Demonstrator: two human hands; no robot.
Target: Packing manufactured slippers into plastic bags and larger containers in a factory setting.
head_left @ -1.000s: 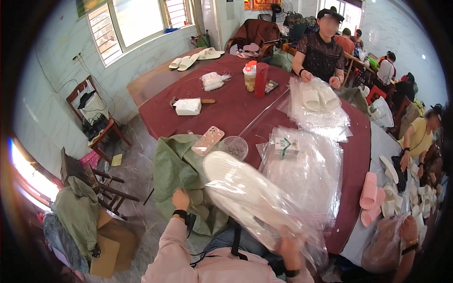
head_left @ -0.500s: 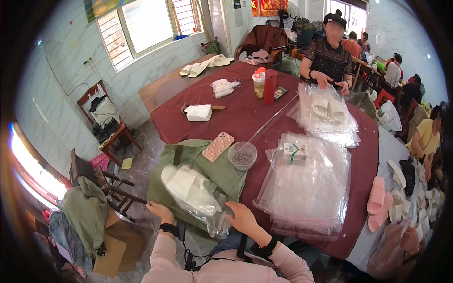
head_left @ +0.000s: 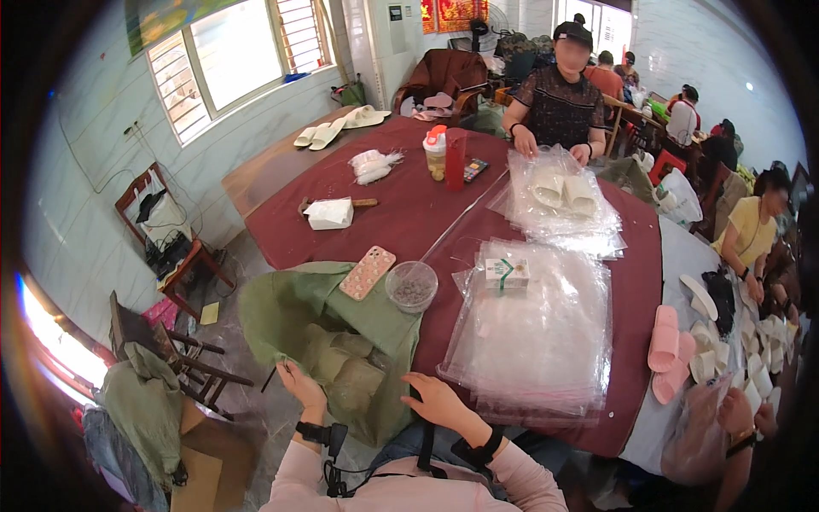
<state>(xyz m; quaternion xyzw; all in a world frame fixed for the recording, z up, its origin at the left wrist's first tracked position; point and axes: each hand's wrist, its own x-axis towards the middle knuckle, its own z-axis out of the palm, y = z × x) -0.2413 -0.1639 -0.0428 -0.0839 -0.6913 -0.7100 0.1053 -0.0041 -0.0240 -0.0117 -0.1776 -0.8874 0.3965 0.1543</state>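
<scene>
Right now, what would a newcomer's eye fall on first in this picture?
Likely the shiny stack of clear plastic bags, right of centre on the dark red tablecloth. Then the open green sack at lower centre, with pale slippers inside, between the left hand and right hand. Pink slippers stand out at the right.

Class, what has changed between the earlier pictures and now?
The bagged white slippers moved down into the green sack; the right hand let go of them and is now by the sack's right edge. The left hand stayed at its left side; the small carton and plastic tub stayed put.
</scene>
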